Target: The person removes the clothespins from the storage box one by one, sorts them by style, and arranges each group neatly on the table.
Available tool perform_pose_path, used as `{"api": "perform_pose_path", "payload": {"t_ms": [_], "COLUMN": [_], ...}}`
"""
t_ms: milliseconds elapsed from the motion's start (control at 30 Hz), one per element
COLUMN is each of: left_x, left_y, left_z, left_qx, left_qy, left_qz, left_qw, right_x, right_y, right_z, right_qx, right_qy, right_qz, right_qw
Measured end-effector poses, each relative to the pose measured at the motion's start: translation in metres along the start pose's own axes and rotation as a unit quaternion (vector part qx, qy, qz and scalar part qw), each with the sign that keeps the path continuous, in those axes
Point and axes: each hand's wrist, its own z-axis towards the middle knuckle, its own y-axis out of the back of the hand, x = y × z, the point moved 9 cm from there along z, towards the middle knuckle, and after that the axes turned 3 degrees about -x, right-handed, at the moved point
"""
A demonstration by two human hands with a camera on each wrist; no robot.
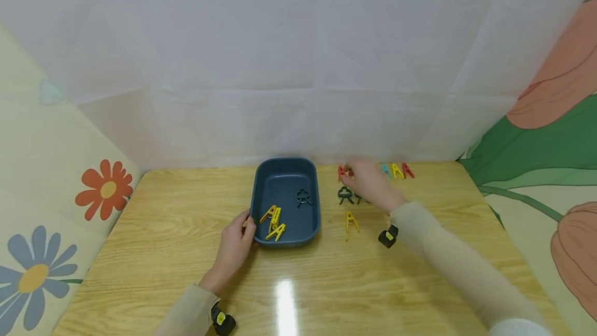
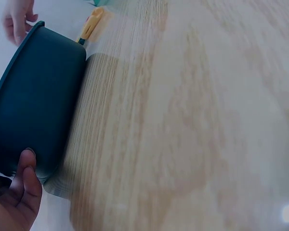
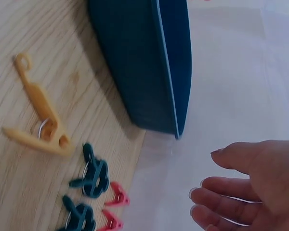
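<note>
My left hand (image 1: 238, 240) grips the near left corner of a dark blue plastic basin (image 1: 318, 211), with fingertips (image 2: 28, 161) on its outer wall. Inside the basin lie three yellow clothespins (image 1: 278, 232) and a dark green clip (image 1: 303, 197). Over the back of the table, my right hand (image 1: 370, 184) hovers beside a red clothespin (image 1: 341, 172). The right wrist view shows its fingers apart from the thumb, holding nothing. Two dark green clips (image 3: 95, 177) and two red clothespins (image 3: 117, 194) are on the table there. Closer to me lies another yellow clothespin (image 1: 351, 222).
Blue (image 1: 386, 170), yellow (image 1: 397, 171) and red clothespins (image 1: 408, 170) stand in a row at the back right. A white sheet (image 1: 233, 66) hangs behind the wooden table (image 1: 186, 191). Flower-patterned cloth (image 1: 37, 170) borders both sides.
</note>
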Motion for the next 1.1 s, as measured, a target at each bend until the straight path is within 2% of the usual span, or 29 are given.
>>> {"api": "perform_pose_path", "payload": {"t_ms": [367, 767, 1100], "left_x": [-0.001, 0.003, 0.004], "left_y": [0.001, -0.002, -0.005], "left_z": [-0.001, 0.001, 0.002], "left_qx": [0.003, 0.011, 0.01], "left_qy": [0.005, 0.011, 0.005], "left_qz": [-0.003, -0.003, -0.008], "left_qw": [1.0, 0.9999, 0.9999], "right_x": [0.034, 0.075, 0.088], "right_y": [-0.022, -0.046, -0.068], "right_z": [0.004, 0.011, 0.015], "right_qx": [0.03, 0.036, 0.034], "right_qy": [-0.003, 0.014, 0.011], "right_qz": [-0.015, -0.039, -0.074], "right_qw": [0.999, 0.999, 0.997]}}
